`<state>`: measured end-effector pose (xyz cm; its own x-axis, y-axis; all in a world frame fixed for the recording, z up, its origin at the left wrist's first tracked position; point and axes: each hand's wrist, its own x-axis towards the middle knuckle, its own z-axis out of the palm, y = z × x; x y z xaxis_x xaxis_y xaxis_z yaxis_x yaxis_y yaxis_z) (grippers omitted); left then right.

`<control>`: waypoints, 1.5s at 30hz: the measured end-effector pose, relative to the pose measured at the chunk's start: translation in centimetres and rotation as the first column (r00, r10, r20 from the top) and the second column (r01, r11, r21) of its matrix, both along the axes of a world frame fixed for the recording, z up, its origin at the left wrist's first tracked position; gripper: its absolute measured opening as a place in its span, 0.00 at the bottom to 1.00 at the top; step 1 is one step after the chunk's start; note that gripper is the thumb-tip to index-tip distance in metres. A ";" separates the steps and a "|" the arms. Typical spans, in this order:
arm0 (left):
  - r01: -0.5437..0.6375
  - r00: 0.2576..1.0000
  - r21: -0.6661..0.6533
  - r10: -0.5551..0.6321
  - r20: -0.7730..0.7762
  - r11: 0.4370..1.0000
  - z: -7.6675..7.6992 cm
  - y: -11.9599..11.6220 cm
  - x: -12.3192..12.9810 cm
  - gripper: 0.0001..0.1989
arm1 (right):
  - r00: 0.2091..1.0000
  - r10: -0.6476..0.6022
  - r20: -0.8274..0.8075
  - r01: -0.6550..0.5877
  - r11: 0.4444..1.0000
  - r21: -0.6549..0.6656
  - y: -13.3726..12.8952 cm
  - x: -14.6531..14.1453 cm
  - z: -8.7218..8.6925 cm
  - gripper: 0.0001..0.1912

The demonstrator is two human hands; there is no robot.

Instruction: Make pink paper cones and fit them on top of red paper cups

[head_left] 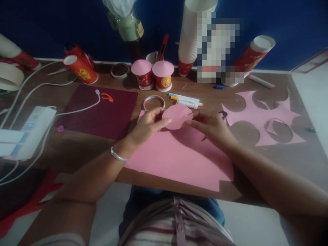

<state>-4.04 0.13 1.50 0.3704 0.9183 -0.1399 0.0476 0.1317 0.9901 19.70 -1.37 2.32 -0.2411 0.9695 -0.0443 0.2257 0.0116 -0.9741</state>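
Note:
Between my two hands is a pink paper disc (177, 118), held up over a large sheet of pink paper (176, 157). My left hand (150, 124) pinches its left edge, thumb on top. On the opposite edge, my right hand (206, 123) grips the disc beside a slit or seam that runs in from the rim. Beyond my hands stand two red paper cups (145, 82) topped with pink paper cones (163, 69). A roll of tape (154, 102) and several markers (188, 102) lie just past the disc.
Pink paper scrap (261, 116) with round cut-outs lies at right. A dark red sheet (102, 116), a white power strip (33, 131) and cables occupy the left. Along the wall are a tall stack of white cups (191, 34), a bottle (128, 27) and a tipped orange-red cup (82, 70).

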 end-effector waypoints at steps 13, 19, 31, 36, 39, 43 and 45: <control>-0.144 0.985 0.132 0.155 -0.081 0.981 -0.3 -0.2 0.2 0.13 | 0.995 -0.059 0.080 0.035 0.962 0.272 -0.3 -0.5 -0.7 0.12; -0.060 0.994 0.089 0.068 -0.089 0.994 0.1 -0.4 0.5 0.13 | 0.999 -0.039 -0.009 0.039 0.955 0.293 -0.2 -0.9 -1.1 0.15; 0.069 0.997 0.159 -0.061 -0.055 0.985 0.1 -0.5 0.5 0.11 | 0.955 -0.042 -0.294 0.007 0.993 -0.119 -0.6 -1.6 -2.3 0.16; 0.082 0.995 0.141 -0.074 -0.061 0.987 0.1 -0.5 0.5 0.12 | 0.921 -0.091 -0.379 -0.002 0.971 -0.237 -0.7 -1.8 -2.3 0.17; 0.091 0.994 0.134 -0.082 -0.071 0.987 0.2 -0.5 0.6 0.12 | 0.911 -0.106 -0.399 0.001 0.967 -0.255 -0.8 -2.0 -2.1 0.17; 0.099 0.994 0.139 -0.091 -0.064 0.985 0.5 -0.6 0.7 0.12 | 0.900 -0.135 -0.415 0.030 0.968 -0.249 -0.9 -2.2 -1.9 0.17; 0.114 0.993 0.137 -0.107 -0.059 0.984 0.5 -0.6 0.7 0.13 | 0.895 -0.148 -0.421 0.043 0.968 -0.247 -0.9 -2.3 -1.7 0.18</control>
